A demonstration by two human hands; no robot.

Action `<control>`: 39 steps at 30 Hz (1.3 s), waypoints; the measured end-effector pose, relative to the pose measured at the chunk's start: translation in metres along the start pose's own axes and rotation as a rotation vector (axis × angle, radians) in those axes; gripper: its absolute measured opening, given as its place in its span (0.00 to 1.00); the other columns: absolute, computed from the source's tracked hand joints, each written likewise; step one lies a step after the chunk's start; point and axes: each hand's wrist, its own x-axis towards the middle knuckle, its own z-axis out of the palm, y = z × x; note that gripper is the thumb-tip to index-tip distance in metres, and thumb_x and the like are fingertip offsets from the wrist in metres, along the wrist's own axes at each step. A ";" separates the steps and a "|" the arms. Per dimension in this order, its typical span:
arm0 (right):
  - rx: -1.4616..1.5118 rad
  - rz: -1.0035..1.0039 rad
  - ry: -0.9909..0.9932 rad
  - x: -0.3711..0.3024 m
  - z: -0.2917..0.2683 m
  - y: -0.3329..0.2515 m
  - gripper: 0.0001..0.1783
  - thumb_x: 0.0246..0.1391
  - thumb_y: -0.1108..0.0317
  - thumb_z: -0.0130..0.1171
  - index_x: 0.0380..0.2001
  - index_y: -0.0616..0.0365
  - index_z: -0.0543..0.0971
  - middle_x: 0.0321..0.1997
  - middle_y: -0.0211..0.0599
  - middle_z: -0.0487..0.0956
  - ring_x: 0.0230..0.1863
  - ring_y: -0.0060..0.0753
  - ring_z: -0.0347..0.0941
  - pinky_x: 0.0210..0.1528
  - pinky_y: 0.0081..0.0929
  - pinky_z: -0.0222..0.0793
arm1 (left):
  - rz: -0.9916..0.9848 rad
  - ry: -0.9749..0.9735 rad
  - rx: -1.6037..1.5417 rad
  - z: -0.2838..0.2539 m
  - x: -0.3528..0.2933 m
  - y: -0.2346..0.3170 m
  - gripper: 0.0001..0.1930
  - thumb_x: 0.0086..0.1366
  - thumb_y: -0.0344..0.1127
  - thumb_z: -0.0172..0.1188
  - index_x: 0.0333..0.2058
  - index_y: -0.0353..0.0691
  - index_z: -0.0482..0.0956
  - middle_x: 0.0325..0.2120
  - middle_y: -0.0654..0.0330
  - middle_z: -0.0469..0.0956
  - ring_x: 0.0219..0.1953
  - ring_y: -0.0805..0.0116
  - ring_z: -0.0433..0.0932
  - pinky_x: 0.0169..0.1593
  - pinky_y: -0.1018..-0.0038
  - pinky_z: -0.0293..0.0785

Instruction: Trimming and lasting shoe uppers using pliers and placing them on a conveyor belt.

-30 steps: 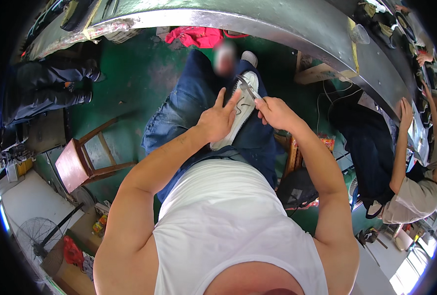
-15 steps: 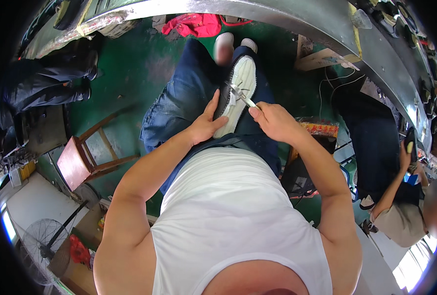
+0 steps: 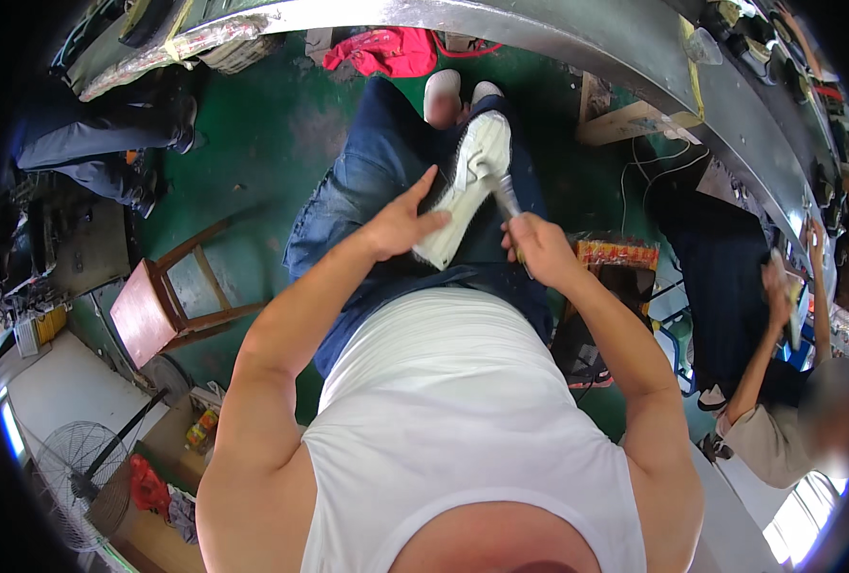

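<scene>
A pale shoe upper (image 3: pixel 485 143), bottom side up with a dark edge along its left, lies lengthwise over my lap with its toe pointing away. My left hand (image 3: pixel 401 224) holds its near left side, thumb at the pale underside and forefinger stretched along the edge. My right hand (image 3: pixel 542 246) is closed around the handles of metal pincers (image 3: pixel 506 195). Their curved head, smeared by motion, is over the middle of the shoe; whether it touches cannot be made out. My jeans (image 3: pixel 343 181) are under the shoe.
A long metal bench (image 3: pixel 539 36) curves across the far side. A wooden stool (image 3: pixel 148 310) stands left, with a standing fan (image 3: pixel 85 477) nearer. A co-worker (image 3: pixel 778 425) at right handles a shoe; another person's legs (image 3: pixel 100 148) show at left. Pink cloth (image 3: pixel 386 53) lies under the bench.
My right hand has moved right and nearer me, and the pincers stand more upright. My left thumb has shifted on the shoe. The co-worker at right has raised an arm.
</scene>
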 end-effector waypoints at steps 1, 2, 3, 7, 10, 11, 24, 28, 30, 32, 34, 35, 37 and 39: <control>0.106 0.024 0.083 0.000 -0.002 0.004 0.26 0.70 0.52 0.41 0.39 0.68 0.76 0.24 0.38 0.78 0.26 0.27 0.77 0.32 0.29 0.72 | -0.027 -0.012 -0.158 -0.002 -0.004 0.012 0.42 0.69 0.35 0.58 0.72 0.37 0.40 0.66 0.48 0.60 0.66 0.61 0.63 0.67 0.70 0.58; 0.106 0.021 0.088 -0.003 -0.006 0.008 0.26 0.70 0.52 0.41 0.39 0.68 0.76 0.24 0.38 0.78 0.26 0.27 0.77 0.32 0.29 0.72 | -0.023 -0.015 -0.155 0.001 -0.016 0.021 0.42 0.69 0.35 0.58 0.72 0.37 0.40 0.66 0.48 0.60 0.66 0.61 0.63 0.67 0.70 0.58; 0.091 0.104 0.118 -0.009 -0.009 0.009 0.27 0.69 0.52 0.40 0.37 0.68 0.77 0.24 0.39 0.79 0.26 0.28 0.78 0.32 0.29 0.72 | -0.003 -0.053 -0.464 0.007 -0.035 0.028 0.39 0.70 0.40 0.56 0.71 0.37 0.44 0.66 0.50 0.61 0.66 0.61 0.64 0.67 0.67 0.59; -0.469 0.143 0.039 -0.025 -0.007 -0.004 0.27 0.66 0.48 0.47 0.33 0.65 0.79 0.25 0.43 0.80 0.26 0.41 0.79 0.33 0.37 0.74 | -0.084 -0.163 -0.951 -0.001 -0.039 0.040 0.34 0.72 0.58 0.46 0.65 0.38 0.62 0.61 0.50 0.69 0.61 0.55 0.71 0.63 0.56 0.68; -0.885 0.030 -0.111 -0.029 0.001 -0.035 0.25 0.58 0.47 0.56 0.34 0.63 0.80 0.32 0.48 0.81 0.34 0.51 0.80 0.39 0.43 0.75 | -0.129 -0.106 -1.092 0.007 -0.003 0.036 0.35 0.68 0.64 0.48 0.59 0.38 0.70 0.49 0.43 0.77 0.48 0.47 0.79 0.52 0.51 0.77; -0.869 -0.072 -0.043 -0.034 0.004 -0.037 0.24 0.57 0.48 0.58 0.34 0.63 0.80 0.37 0.48 0.80 0.38 0.50 0.79 0.41 0.42 0.75 | -0.095 -0.114 -1.130 0.011 -0.004 0.029 0.35 0.68 0.64 0.48 0.58 0.38 0.71 0.48 0.43 0.77 0.48 0.47 0.79 0.51 0.52 0.77; -0.235 -0.364 -0.026 -0.003 -0.013 -0.087 0.22 0.57 0.58 0.63 0.47 0.65 0.76 0.50 0.46 0.77 0.47 0.45 0.77 0.47 0.33 0.73 | 0.022 -0.032 -1.083 0.020 -0.014 0.048 0.41 0.65 0.72 0.43 0.58 0.39 0.71 0.50 0.47 0.76 0.49 0.50 0.78 0.53 0.54 0.77; 0.220 -0.475 -0.156 0.000 0.004 -0.102 0.51 0.49 0.57 0.71 0.69 0.63 0.54 0.68 0.51 0.62 0.68 0.45 0.61 0.63 0.35 0.64 | 0.241 -0.035 -0.826 0.032 -0.029 0.063 0.48 0.65 0.75 0.31 0.69 0.40 0.54 0.64 0.49 0.64 0.64 0.52 0.67 0.65 0.55 0.66; -0.081 -0.661 -0.070 0.016 -0.002 -0.125 0.54 0.48 0.60 0.71 0.70 0.65 0.51 0.69 0.52 0.61 0.70 0.44 0.58 0.69 0.37 0.55 | 0.567 0.122 -0.380 0.035 -0.014 0.087 0.47 0.67 0.73 0.29 0.69 0.36 0.50 0.66 0.49 0.60 0.67 0.55 0.62 0.68 0.58 0.60; 0.291 -0.503 0.006 0.032 -0.020 -0.135 0.49 0.49 0.64 0.70 0.68 0.66 0.54 0.66 0.46 0.65 0.67 0.39 0.62 0.68 0.35 0.57 | 0.740 0.151 -0.138 0.024 0.005 0.130 0.37 0.75 0.61 0.30 0.66 0.32 0.52 0.62 0.50 0.64 0.63 0.62 0.65 0.66 0.66 0.60; 0.684 -0.334 -0.022 0.056 -0.057 -0.162 0.40 0.53 0.67 0.66 0.65 0.66 0.60 0.62 0.42 0.70 0.61 0.34 0.68 0.62 0.32 0.64 | 0.629 0.096 0.013 -0.002 0.028 0.174 0.36 0.76 0.58 0.33 0.66 0.31 0.52 0.62 0.50 0.64 0.62 0.63 0.65 0.65 0.67 0.61; 0.929 -0.331 -0.061 0.075 -0.078 -0.170 0.31 0.56 0.68 0.62 0.60 0.66 0.66 0.56 0.40 0.75 0.54 0.30 0.74 0.57 0.31 0.69 | 0.663 0.110 0.047 0.001 0.040 0.200 0.39 0.74 0.63 0.30 0.68 0.32 0.54 0.65 0.50 0.61 0.69 0.60 0.58 0.69 0.64 0.53; 1.181 -0.295 -0.032 0.104 -0.119 -0.199 0.23 0.59 0.65 0.59 0.55 0.66 0.71 0.51 0.43 0.78 0.50 0.34 0.78 0.55 0.36 0.74 | 0.522 0.205 0.057 -0.004 0.055 0.230 0.37 0.74 0.60 0.40 0.66 0.32 0.58 0.65 0.51 0.63 0.68 0.63 0.58 0.69 0.64 0.54; 1.131 -0.257 0.189 0.148 -0.174 -0.211 0.22 0.60 0.63 0.58 0.53 0.65 0.72 0.50 0.44 0.79 0.48 0.36 0.79 0.53 0.37 0.76 | 0.530 0.275 0.211 -0.028 0.080 0.237 0.30 0.74 0.51 0.49 0.63 0.32 0.65 0.61 0.52 0.67 0.65 0.64 0.63 0.66 0.65 0.58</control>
